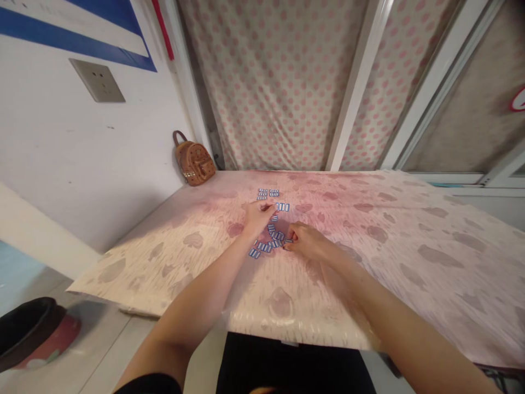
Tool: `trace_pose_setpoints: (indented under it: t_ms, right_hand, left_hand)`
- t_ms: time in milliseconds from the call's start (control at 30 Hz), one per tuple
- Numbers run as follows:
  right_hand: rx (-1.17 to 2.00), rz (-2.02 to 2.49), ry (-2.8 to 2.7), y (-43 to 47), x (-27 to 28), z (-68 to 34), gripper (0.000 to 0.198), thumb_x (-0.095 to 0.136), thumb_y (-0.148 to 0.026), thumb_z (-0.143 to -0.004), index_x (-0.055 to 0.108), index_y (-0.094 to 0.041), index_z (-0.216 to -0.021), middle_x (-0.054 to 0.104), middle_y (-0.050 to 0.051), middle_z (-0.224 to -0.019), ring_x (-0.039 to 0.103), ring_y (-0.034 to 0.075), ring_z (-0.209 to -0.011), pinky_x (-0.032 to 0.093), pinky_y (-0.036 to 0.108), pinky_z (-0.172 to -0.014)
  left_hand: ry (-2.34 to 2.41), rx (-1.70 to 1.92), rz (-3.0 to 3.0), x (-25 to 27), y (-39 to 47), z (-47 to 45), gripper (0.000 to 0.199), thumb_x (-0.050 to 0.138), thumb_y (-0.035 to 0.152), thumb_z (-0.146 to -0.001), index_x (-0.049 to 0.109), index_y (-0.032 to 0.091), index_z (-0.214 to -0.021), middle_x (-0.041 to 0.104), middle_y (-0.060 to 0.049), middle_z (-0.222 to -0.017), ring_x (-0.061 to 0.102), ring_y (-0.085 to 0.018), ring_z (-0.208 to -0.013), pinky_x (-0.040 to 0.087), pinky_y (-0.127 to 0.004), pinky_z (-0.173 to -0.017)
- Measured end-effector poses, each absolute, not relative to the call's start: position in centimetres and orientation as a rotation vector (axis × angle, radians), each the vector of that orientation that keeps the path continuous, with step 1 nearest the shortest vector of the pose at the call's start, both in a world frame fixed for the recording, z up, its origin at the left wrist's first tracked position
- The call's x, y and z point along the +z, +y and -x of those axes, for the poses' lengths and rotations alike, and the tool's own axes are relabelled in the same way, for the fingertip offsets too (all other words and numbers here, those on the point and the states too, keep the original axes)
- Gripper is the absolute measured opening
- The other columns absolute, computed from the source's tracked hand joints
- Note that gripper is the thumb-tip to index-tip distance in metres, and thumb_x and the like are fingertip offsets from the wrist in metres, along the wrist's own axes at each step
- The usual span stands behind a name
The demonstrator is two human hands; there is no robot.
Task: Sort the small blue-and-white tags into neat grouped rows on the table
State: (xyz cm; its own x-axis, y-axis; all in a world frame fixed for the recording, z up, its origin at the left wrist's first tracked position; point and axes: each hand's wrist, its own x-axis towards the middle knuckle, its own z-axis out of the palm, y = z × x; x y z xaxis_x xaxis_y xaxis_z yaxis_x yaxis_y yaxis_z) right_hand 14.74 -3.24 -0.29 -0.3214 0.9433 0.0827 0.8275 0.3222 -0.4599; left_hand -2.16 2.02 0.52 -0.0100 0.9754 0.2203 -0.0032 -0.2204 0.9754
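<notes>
My left hand (259,213) is closed in a pinch on a small blue-and-white strip (283,207), which sticks out to the right of my fingertips. Lower and to the right, the curled fingers of my right hand (301,239) close on another small blue-edged piece (288,241). Between the two hands lies a loose pile of similar blue-and-white pieces (275,236), some overlapping. Beyond my left hand, more of these pieces (262,194) are laid in neat short rows in two groups. They are too small to tell their exact kind.
A patterned pinkish cover spreads over the table (410,246). At its far left corner a small brown backpack (196,161) leans against the wall. Behind the table hangs a dotted curtain (279,82) behind white frames. A dark-rimmed red pot (39,334) stands on the floor at left.
</notes>
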Motion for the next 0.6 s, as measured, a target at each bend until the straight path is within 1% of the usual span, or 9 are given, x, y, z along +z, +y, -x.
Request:
trace_pose_setpoints:
  t_ms: [167, 367, 467, 600]
  right_hand:
    - [0.463, 1.501, -2.29, -3.4, -0.3, -14.9, 0.017, 0.072, -0.021, -0.076, 0.054, -0.02, -0.074, 0.06, 0.002, -0.084, 0.054, 0.016, -0.074, 0.033, 0.027, -0.062]
    - [0.521, 1.49, -2.249, -3.6, -0.3, -14.8, 0.021, 0.068, -0.019, -0.076, 0.048, -0.022, -0.077, 0.06, -0.001, -0.076, 0.052, 0.015, -0.067, 0.03, 0.026, -0.058]
    - [0.56, 1.444, -2.253, -3.3, -0.7, -14.9, 0.018, 0.064, -0.013, -0.077, 0.05, -0.022, -0.085, 0.059, -0.002, -0.072, 0.053, 0.016, -0.065, 0.03, 0.026, -0.057]
    - [0.602, 1.343, -2.193, -2.8, -1.3, -15.1, 0.028, 0.055, -0.006, -0.078, 0.054, -0.021, -0.102, 0.061, -0.002, -0.074, 0.056, 0.015, -0.065, 0.034, 0.024, -0.059]
  left_hand:
    - [1.098, 1.379, -1.393, 0.1, 2.2, 2.2, 0.008, 0.067, 0.017, -0.081, 0.073, 0.014, -0.077, 0.072, -0.003, -0.07, 0.065, -0.013, -0.062, 0.047, -0.02, -0.055]
    - [1.087, 1.378, -1.365, 0.1, 2.1, 2.1, 0.007, 0.068, 0.016, -0.081, 0.072, 0.014, -0.076, 0.072, -0.003, -0.072, 0.067, -0.013, -0.064, 0.05, -0.02, -0.057]
    - [1.091, 1.372, -1.362, 0.1, 2.1, 2.0, 0.008, 0.067, 0.016, -0.082, 0.072, 0.013, -0.077, 0.072, -0.004, -0.072, 0.067, -0.013, -0.064, 0.05, -0.02, -0.057]
    - [1.077, 1.377, -1.383, -0.1, 2.1, 2.1, 0.008, 0.067, 0.018, -0.081, 0.073, 0.014, -0.077, 0.072, -0.003, -0.072, 0.067, -0.013, -0.064, 0.05, -0.021, -0.057]
